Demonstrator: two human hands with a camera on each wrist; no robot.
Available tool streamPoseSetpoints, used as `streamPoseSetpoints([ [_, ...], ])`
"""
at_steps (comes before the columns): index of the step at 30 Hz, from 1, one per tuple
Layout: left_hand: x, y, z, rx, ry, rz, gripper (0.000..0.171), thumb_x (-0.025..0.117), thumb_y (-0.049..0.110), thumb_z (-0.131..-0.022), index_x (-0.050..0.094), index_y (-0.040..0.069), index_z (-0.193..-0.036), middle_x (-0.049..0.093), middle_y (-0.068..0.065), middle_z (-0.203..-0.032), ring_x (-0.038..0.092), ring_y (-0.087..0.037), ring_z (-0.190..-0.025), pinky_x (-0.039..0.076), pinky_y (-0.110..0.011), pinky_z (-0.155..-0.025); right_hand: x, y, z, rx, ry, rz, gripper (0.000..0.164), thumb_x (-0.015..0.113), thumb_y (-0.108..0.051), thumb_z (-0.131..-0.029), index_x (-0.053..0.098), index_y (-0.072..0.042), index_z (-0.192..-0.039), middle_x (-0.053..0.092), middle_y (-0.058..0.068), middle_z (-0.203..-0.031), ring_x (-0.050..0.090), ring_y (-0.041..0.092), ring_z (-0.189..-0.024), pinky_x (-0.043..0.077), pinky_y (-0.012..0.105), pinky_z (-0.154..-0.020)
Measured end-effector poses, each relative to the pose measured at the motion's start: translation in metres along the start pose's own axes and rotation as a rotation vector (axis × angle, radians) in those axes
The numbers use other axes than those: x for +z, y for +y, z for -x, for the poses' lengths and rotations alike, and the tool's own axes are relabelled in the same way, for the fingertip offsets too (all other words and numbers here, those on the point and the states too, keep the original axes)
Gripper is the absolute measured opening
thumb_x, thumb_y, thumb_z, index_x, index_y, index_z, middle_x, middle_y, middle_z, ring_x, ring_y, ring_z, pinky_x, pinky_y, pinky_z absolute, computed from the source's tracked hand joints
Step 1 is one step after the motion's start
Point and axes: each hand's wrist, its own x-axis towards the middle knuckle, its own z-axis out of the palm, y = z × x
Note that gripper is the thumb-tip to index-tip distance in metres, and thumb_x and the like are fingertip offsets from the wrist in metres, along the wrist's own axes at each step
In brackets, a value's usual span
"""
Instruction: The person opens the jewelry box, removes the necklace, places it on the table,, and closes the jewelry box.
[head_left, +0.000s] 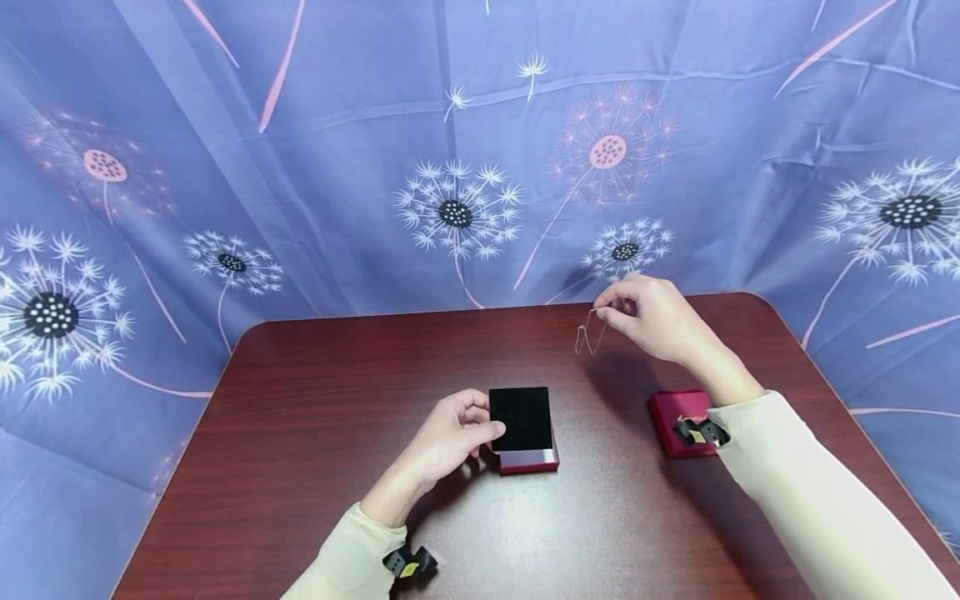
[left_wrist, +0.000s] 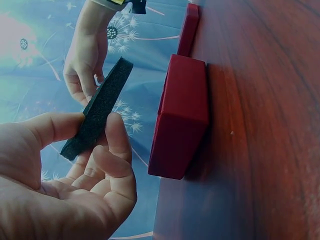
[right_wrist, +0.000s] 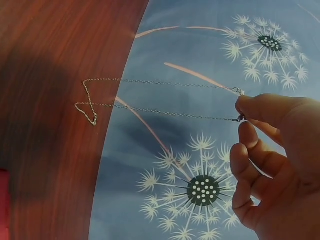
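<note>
My left hand (head_left: 453, 435) pinches a black foam pad (head_left: 519, 418) by its left edge, just above a red box base (head_left: 529, 467) with a pale inside. In the left wrist view the foam pad (left_wrist: 102, 107) appears edge-on between thumb and fingers, apart from the red box base (left_wrist: 181, 115). Farther back on the right, my right hand (head_left: 652, 315) holds up a thin chain necklace (head_left: 589, 337) between thumb and forefinger. The right wrist view has the necklace (right_wrist: 165, 112) dangling from the fingertips of my right hand (right_wrist: 280, 150).
A red box lid (head_left: 675, 408) with gold lettering lies on the table at right, partly behind my right wrist. The dark wooden table (head_left: 337, 375) meets a blue dandelion-print cloth (head_left: 337, 208) at its back edge. Small black devices sit on both wrists.
</note>
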Motion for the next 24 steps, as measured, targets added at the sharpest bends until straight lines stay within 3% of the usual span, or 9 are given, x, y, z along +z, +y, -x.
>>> streamPoseSetpoints([
  [10, -0.001, 0.002, 0.001, -0.01, 0.006, 0.004, 0.023, 0.075, 0.009, -0.093, 0.06, 0.002, -0.109, 0.071, -0.002, -0.091, 0.057, -0.019, -0.065, 0.051, -0.033, -0.063, 0.005, -0.004, 0.018, 0.016, -0.06, -0.007, 0.007, 0.076, -0.011, -0.098, 0.079, -0.016, -0.101, 0.061, -0.003, -0.083, 0.053, 0.018, -0.075, 0.046, 0.035, -0.068],
  [18, -0.001, 0.002, 0.0, -0.018, 0.008, 0.007, 0.031, 0.075, 0.011, -0.094, 0.061, -0.002, -0.118, 0.073, -0.005, -0.098, 0.059, -0.019, -0.07, 0.051, -0.031, -0.064, 0.014, -0.003, 0.029, 0.0, -0.066, 0.019, 0.007, 0.076, -0.008, -0.097, 0.079, -0.015, -0.099, 0.064, -0.005, -0.084, 0.056, 0.017, -0.077, 0.048, 0.036, -0.07],
  [24, -0.001, 0.002, 0.0, -0.022, 0.007, 0.007, 0.029, 0.075, 0.011, -0.094, 0.061, -0.001, -0.116, 0.073, -0.004, -0.096, 0.061, -0.019, -0.071, 0.051, -0.032, -0.065, 0.021, 0.0, 0.038, -0.011, -0.071, 0.033, 0.009, 0.077, -0.006, -0.095, 0.079, -0.014, -0.098, 0.065, -0.007, -0.084, 0.057, 0.016, -0.077, 0.049, 0.036, -0.07],
])
